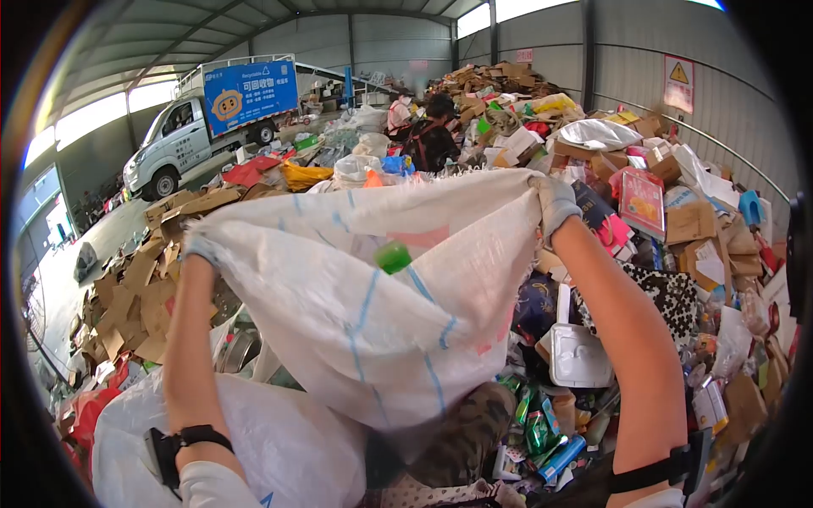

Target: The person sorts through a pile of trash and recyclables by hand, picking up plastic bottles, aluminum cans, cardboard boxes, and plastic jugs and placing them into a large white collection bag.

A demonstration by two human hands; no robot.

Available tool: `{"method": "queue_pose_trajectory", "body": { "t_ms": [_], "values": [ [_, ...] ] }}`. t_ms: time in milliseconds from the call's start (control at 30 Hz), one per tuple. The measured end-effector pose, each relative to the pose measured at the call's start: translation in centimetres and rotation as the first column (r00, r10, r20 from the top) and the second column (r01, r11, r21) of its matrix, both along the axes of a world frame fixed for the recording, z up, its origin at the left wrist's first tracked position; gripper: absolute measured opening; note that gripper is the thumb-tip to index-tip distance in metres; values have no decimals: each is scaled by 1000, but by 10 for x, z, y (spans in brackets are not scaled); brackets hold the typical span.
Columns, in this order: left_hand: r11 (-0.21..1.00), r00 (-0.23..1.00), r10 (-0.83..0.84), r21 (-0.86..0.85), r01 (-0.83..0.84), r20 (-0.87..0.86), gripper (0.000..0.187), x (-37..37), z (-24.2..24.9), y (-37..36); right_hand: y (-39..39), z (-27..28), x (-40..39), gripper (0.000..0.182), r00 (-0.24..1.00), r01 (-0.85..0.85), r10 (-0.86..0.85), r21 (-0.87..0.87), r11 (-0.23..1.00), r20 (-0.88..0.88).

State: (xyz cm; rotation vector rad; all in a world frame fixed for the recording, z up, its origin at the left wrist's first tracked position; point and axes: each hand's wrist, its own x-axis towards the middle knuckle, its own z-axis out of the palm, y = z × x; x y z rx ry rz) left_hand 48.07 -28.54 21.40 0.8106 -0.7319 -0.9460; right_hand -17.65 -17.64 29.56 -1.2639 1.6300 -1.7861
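A large white woven sack with blue lines is stretched between my two gloved hands. My left hand is closed on its upper left corner. On the upper right corner, my right hand is closed too, in a pale glove. A green object, slightly blurred, shows against the sack just below its upper edge; whether it touches the cloth I cannot tell. Below and to the left, another white sack lies near my left forearm.
Flattened cardboard lies at the left. Mixed waste fills the right side, with a white plastic container and cans near my right arm. A person in dark clothes is beyond the sack. A truck stands back left.
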Motion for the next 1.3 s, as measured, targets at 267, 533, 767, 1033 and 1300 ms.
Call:
{"method": "queue_pose_trajectory", "body": {
  "t_ms": [267,533,767,1033,1300],
  "values": [
    [996,996,94,-6,-94,6,28,-28,0,34,-20,-85,-25,31,982,-52,61,54,997,-180],
    [908,745,17,302,-291,667,50,-32,-28,56,15,-119,-30,54,875,-223,357,382,897,-327],
    [742,-205,612,-644,-187,764,52,-151,56,99,78,-78,38,64,544,17,-146,-163,987,-827],
    [751,-548,-321,560,350,773,54,-289,27,118,122,-114,135,69,147,-521,349,228,823,-926],
    [966,-639,-161,254,56,752,69,-273,1,58,139,-162,170,76,-207,-591,497,512,623,-843]
  ]
}}
